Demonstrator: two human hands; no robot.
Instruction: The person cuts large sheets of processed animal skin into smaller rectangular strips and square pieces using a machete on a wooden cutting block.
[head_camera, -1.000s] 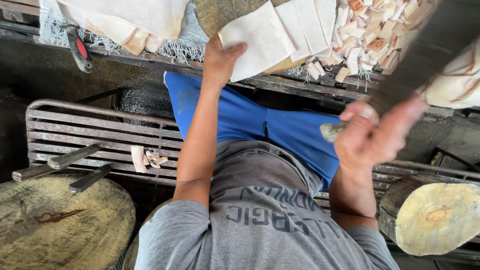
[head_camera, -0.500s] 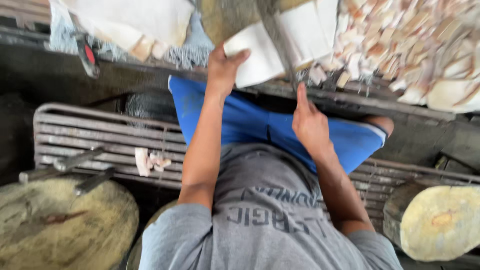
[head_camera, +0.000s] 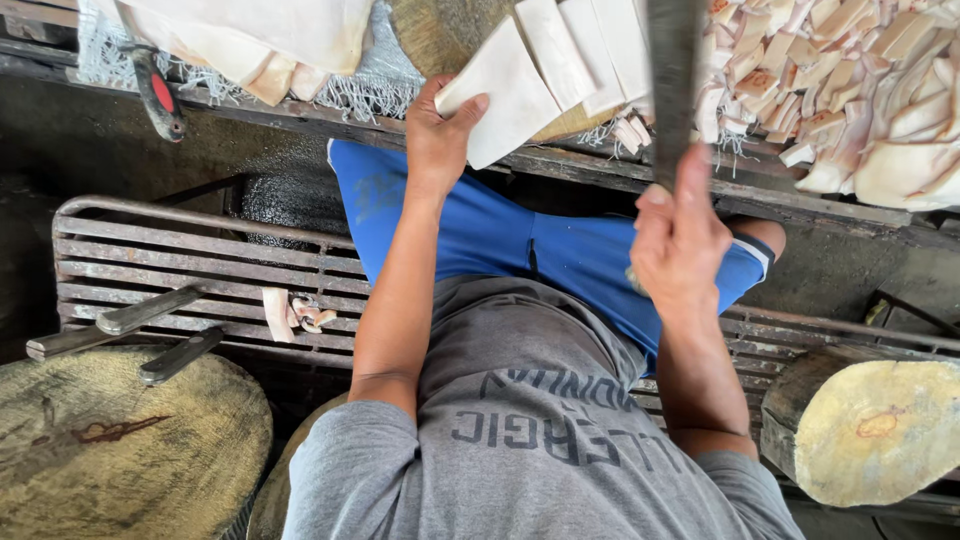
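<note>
My left hand (head_camera: 440, 130) grips the near edge of a pale, flat slab (head_camera: 505, 95) that lies on a round wooden chopping block (head_camera: 440, 35). More white strips (head_camera: 590, 45) lie beside it on the block. My right hand (head_camera: 680, 240) is closed on the handle of a long dark cleaver (head_camera: 672, 70), whose blade points away from me and stands over the strips. I sit in blue shorts and a grey shirt, knees under the bench edge.
A heap of cut pale chunks (head_camera: 860, 90) fills the upper right. A red-handled tool (head_camera: 155, 95) lies at the upper left. Two knives (head_camera: 130, 325) rest across a metal grate (head_camera: 200, 270). Round wooden blocks stand at lower left (head_camera: 120, 450) and lower right (head_camera: 880, 430).
My right hand swung from the right side to the middle and now holds the cleaver upright over the strips. My left hand stayed on the slab.
</note>
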